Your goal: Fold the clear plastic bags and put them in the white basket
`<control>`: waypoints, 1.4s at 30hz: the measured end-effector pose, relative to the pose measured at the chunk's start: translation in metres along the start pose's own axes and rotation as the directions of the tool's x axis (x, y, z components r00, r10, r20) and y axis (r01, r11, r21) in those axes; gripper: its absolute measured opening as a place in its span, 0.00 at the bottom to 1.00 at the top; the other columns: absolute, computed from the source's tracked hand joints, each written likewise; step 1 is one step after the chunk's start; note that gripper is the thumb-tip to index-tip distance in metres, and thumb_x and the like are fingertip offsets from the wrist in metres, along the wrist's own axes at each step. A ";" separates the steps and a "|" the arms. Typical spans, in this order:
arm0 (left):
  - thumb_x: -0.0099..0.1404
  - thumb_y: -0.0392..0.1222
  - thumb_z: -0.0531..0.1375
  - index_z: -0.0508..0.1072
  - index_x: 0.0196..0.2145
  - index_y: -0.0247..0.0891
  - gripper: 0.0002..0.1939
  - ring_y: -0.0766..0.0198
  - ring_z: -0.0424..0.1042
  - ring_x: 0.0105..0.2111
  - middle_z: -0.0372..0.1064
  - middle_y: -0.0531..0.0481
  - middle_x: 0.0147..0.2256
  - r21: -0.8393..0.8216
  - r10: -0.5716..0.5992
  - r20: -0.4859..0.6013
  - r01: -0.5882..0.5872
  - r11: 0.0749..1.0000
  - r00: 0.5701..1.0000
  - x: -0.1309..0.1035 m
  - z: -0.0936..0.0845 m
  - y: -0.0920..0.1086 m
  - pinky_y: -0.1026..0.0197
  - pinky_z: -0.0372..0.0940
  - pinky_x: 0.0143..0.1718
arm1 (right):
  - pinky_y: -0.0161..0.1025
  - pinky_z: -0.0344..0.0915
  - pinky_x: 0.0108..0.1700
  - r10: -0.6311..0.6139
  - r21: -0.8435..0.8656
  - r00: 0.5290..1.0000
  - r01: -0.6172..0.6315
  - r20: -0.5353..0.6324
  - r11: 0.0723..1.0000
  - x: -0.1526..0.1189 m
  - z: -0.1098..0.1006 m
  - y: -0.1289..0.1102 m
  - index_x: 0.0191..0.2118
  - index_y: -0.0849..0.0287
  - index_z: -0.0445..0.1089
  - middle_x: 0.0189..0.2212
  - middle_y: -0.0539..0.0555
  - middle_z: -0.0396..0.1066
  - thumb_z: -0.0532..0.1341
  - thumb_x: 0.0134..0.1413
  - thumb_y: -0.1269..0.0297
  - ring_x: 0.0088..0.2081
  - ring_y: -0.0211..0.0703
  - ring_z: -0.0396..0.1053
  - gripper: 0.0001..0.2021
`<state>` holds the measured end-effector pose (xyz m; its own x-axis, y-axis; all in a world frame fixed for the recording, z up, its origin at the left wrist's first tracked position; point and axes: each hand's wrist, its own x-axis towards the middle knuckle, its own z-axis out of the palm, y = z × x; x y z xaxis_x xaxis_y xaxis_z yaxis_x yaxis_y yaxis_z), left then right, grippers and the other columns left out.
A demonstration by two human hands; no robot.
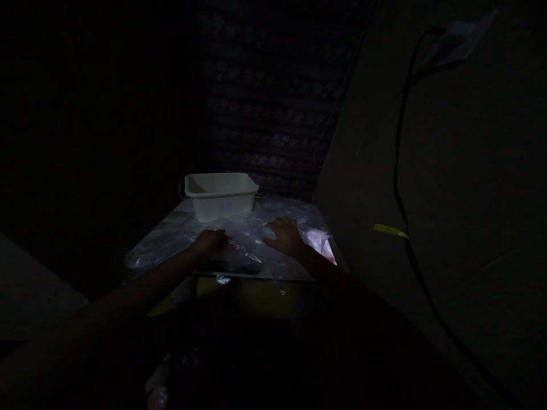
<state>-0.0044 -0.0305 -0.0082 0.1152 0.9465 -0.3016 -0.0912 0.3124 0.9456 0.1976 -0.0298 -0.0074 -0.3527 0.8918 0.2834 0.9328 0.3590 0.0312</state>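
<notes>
Clear plastic film (pixel 245 228) lies crumpled over a low table, and both my hands are on it. My left hand (pixel 209 244) is closed at the film's near left part, by a clear plastic bag (pixel 233 246) with some red on it; its fingers are partly hidden. My right hand (pixel 285 236) lies palm down on the film with fingers apart, a little farther right. Beyond my left hand stands a cream plastic tub (pixel 224 204) with a small label on its front. Dim light hides finer detail.
A bright pinkish-white sheet or packet (pixel 320 244) lies at the table's right edge. On the right wall hangs a black cable (pixel 397 171) with a yellow tag (pixel 388 230). Behind the table, rows of small shiny packets (pixel 265 114) show faintly in the dark.
</notes>
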 end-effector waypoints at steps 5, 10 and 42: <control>0.48 0.43 0.53 0.65 0.13 0.32 0.13 0.63 0.65 0.17 0.64 0.47 0.14 0.325 -0.141 0.083 0.107 0.940 0.987 -0.009 -0.010 0.000 0.62 0.61 0.21 | 0.44 0.44 0.41 -0.021 -0.053 0.986 0.030 0.165 0.998 0.003 0.003 -0.005 0.43 0.57 0.59 0.34 0.56 0.66 0.51 0.39 0.52 0.38 0.47 0.59 0.23; 0.45 0.50 0.52 0.61 0.09 0.34 0.18 0.68 0.58 0.10 0.57 0.52 0.08 0.770 0.075 -0.009 -0.041 0.637 0.997 -0.007 -0.027 0.015 0.65 0.55 0.14 | 0.43 0.46 0.39 -0.016 -0.114 0.969 0.046 0.246 0.992 0.008 0.006 -0.009 0.32 0.60 0.65 0.31 0.56 0.67 0.50 0.41 0.67 0.36 0.45 0.61 0.11; 0.48 0.48 0.50 0.64 0.15 0.34 0.15 0.68 0.62 0.13 0.63 0.50 0.14 0.695 0.277 -0.074 -0.149 0.703 0.958 0.053 0.004 0.005 0.67 0.56 0.16 | 0.31 0.57 0.28 0.393 0.297 0.909 -0.417 0.140 0.859 0.013 -0.002 0.025 0.34 0.60 0.64 0.23 0.53 0.68 0.45 0.47 0.62 0.26 0.36 0.65 0.14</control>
<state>0.0054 0.0213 -0.0189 0.0117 0.9993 -0.0364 0.6065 0.0219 0.7948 0.2166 -0.0099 -0.0009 0.0356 0.9901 0.1355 0.9262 0.0182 -0.3766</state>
